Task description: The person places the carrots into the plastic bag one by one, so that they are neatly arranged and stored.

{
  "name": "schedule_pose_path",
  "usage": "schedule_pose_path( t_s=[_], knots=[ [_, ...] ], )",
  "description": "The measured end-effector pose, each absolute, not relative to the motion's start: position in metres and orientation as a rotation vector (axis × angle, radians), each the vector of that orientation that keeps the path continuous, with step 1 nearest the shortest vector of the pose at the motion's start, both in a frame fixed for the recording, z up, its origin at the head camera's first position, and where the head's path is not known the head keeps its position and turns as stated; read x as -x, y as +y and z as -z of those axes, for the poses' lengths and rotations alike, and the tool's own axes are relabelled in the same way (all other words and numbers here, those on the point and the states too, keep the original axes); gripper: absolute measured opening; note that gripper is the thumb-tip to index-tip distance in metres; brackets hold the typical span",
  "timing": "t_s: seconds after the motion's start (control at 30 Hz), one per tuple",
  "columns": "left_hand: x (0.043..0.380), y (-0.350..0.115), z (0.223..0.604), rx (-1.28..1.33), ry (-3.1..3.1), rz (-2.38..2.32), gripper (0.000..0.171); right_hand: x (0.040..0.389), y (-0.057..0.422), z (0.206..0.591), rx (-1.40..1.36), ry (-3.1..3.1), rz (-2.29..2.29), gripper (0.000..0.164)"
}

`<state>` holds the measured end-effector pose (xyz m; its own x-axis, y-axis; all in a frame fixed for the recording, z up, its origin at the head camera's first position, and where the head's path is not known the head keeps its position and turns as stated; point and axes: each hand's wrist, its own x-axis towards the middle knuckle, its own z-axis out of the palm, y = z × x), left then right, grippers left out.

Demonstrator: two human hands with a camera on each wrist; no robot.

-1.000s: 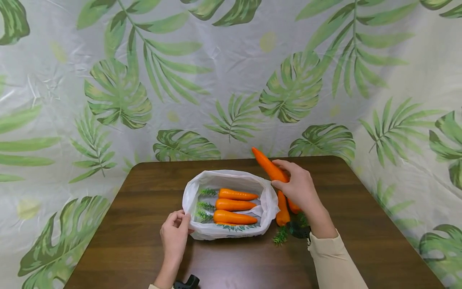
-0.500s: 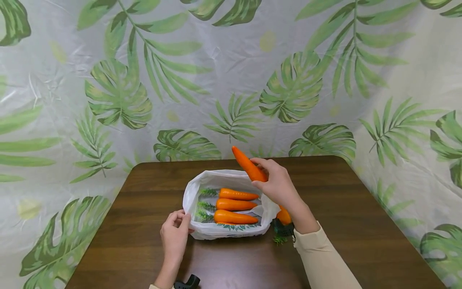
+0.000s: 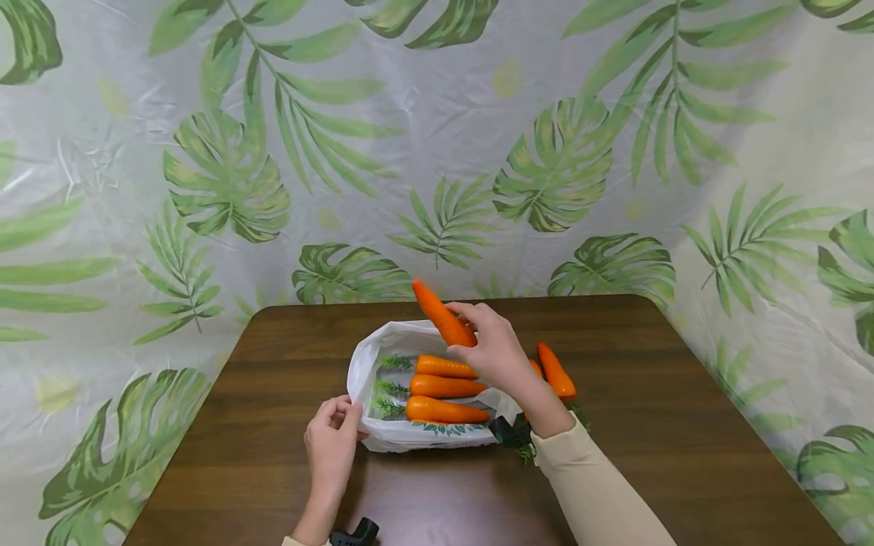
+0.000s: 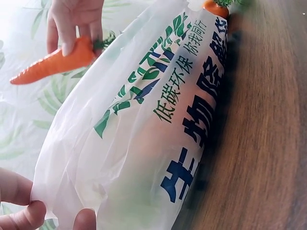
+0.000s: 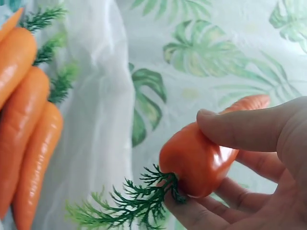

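Note:
My right hand grips a carrot above the white plastic bag, its tip pointing up and to the left. The right wrist view shows thumb and fingers around the thick end of that carrot, with its green fronds hanging free. Pinched between the fingers and thumb of my left hand is the near left rim of the bag. Inside the open bag several carrots lie side by side, fronds to the left. Printed lettering covers the bag's side.
Right of the bag, more carrots lie on the dark wooden table, partly hidden by my right forearm. A leaf-patterned sheet hangs behind the table's far edge.
My right hand has carried the carrot leftward from the right side of the bag to over its opening. The left hand stays in place at the rim.

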<state>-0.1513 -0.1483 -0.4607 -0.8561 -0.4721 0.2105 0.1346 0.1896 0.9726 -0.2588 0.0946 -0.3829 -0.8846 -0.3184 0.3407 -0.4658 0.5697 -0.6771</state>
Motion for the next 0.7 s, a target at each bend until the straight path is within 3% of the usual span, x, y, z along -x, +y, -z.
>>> schedule_pose_path(
  t_s=[0.7],
  knots=[
    [0.158,-0.152,0.473,-0.329,-2.006,1.709,0.018,0.28,0.085,0.434,-0.903,-2.815,-0.946,0.061]
  ],
)
